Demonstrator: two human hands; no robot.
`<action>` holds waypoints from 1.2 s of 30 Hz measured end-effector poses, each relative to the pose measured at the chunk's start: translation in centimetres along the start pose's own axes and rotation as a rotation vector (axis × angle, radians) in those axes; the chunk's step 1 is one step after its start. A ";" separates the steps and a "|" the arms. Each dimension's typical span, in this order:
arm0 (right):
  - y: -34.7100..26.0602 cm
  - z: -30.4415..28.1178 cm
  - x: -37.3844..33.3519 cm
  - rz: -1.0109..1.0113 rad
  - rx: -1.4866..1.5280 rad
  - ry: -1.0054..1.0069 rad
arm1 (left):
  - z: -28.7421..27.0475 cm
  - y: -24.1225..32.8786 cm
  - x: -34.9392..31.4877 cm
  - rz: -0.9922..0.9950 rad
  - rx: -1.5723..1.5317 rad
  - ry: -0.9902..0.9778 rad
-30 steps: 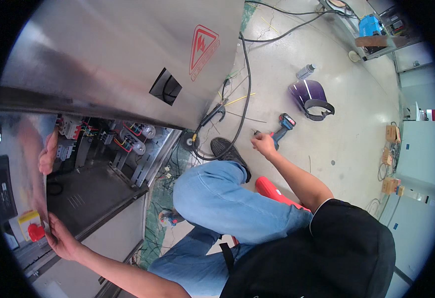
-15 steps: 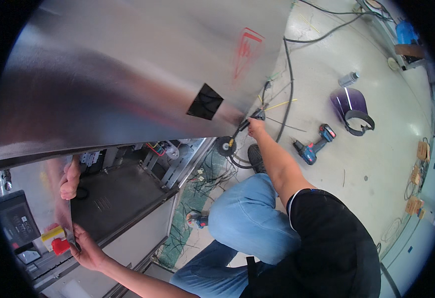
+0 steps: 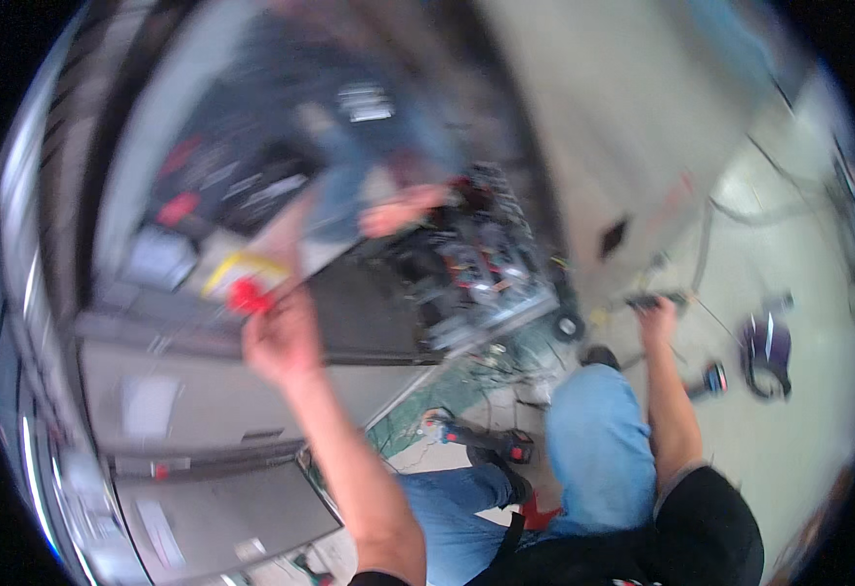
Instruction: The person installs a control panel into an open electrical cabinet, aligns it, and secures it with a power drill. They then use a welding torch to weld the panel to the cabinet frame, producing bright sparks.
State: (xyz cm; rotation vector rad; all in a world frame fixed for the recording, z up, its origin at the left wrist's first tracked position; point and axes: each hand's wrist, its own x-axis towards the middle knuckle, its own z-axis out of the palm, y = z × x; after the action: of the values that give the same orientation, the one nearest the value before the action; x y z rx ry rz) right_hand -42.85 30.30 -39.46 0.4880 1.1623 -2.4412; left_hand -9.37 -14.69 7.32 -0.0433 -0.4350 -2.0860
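My left hand (image 3: 286,337) is closed on the lower edge of a shiny metal panel (image 3: 322,256), beside a red mushroom-shaped button (image 3: 249,295) on a yellow plate. Motion smears its fingertips. The panel mirrors blue and skin-coloured shapes; a blurred hand-like patch higher up may be a reflection. Out to the right, my right hand (image 3: 657,320) grips a long dark tool (image 3: 654,300) low above the floor, near a black wheel or disc (image 3: 569,326). Blur hides the tool's exact kind. Behind the panel, the cabinet shows wiring and electrical parts (image 3: 486,264).
A cordless power tool (image 3: 476,435) lies by my left foot. Right of my right arm are a cordless drill (image 3: 710,379), partly hidden, and a dark face shield (image 3: 767,356). Cut cable scraps (image 3: 496,366) litter a green strip. A large metal sheet (image 3: 632,127) stands at the far side.
The view has swung left and blurred, bringing more of the cabinet into the picture. My left hand stays at the panel by the red button; my right hand still holds the dark tool.
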 end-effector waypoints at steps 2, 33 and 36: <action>-6.3 2.2 -3.6 0.010 0.360 -0.057 | 0.5 0.2 0.0 0.092 -0.019 0.110; -15.1 37.2 -43.3 0.258 -0.642 -1.413 | 1.6 -4.1 -0.4 0.231 -0.085 0.253; -13.7 36.9 -43.5 0.358 -0.673 -1.286 | -0.5 -3.8 0.0 0.245 -0.140 0.200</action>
State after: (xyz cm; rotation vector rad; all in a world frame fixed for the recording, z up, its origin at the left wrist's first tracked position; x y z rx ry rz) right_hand -17.15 17.58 11.77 -0.8737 0.9999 -1.3595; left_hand -12.48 -13.08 5.76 0.0287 -0.1527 -1.8542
